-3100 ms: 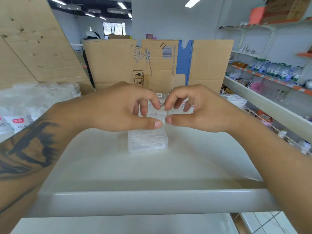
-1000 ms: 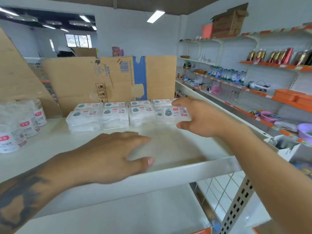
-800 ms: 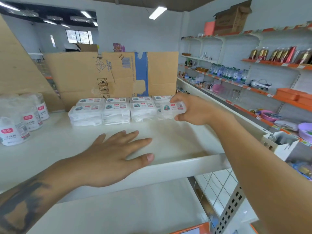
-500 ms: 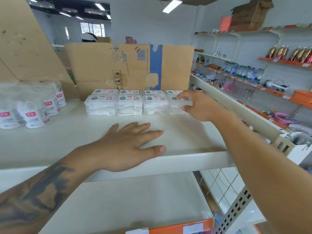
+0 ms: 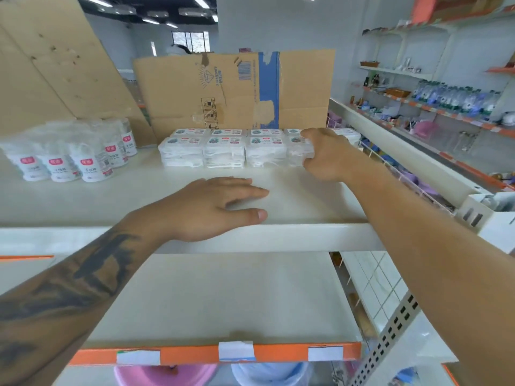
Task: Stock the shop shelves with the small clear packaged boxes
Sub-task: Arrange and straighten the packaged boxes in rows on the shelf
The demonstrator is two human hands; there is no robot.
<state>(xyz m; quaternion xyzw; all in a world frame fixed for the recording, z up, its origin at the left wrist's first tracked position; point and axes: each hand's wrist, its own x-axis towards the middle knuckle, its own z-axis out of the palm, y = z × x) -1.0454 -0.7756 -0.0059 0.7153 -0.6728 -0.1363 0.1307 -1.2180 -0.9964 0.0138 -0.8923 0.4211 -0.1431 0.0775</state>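
At 9 o'clock I see wrapped white bottles [image 5: 67, 160] on the top shelf [image 5: 278, 235]. My left hand [image 5: 206, 207] lies flat at 6 o'clock, fingers straight, holding nothing. At 12 o'clock the clear boxes [image 5: 223, 149] sit in 2 rows against the cardboard sheet [image 5: 234, 87]. At 1 o'clock my right hand [image 5: 328, 154] grips the end box [image 5: 299, 151].

The right hand [image 5: 328, 154] hides part of the rightmost clear box [image 5: 299, 151].
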